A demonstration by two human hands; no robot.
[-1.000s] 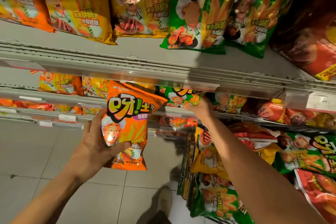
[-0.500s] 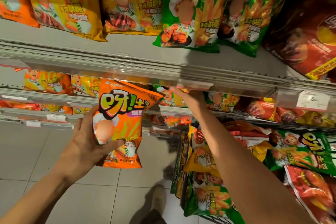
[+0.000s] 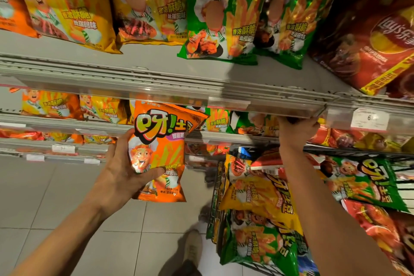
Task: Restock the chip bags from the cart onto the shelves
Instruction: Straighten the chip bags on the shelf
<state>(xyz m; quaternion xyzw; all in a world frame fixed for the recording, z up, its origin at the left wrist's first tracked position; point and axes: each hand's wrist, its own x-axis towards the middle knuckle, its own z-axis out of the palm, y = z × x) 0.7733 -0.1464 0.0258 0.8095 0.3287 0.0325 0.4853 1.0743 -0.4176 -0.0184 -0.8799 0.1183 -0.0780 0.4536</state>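
My left hand (image 3: 121, 177) grips an orange chip bag (image 3: 159, 152) by its left side and holds it upright in front of the middle shelf (image 3: 67, 124). My right hand (image 3: 298, 128) reaches into that shelf further right, under the rail of the upper shelf (image 3: 156, 87). The rail hides its fingers. Below my right forearm, the wire cart (image 3: 215, 197) holds several yellow, green and red chip bags (image 3: 257, 197).
The upper shelf carries yellow bags (image 3: 74, 6), green bags (image 3: 226, 13) and a dark red Lay's bag (image 3: 371, 35). A white price tag (image 3: 369, 120) hangs on the rail at the right. Grey tiled floor (image 3: 44, 197) and my shoe (image 3: 192, 248) lie below.
My right hand has moved to the right along the middle shelf, further under the upper rail. My left hand keeps hold of the orange bag in much the same place.
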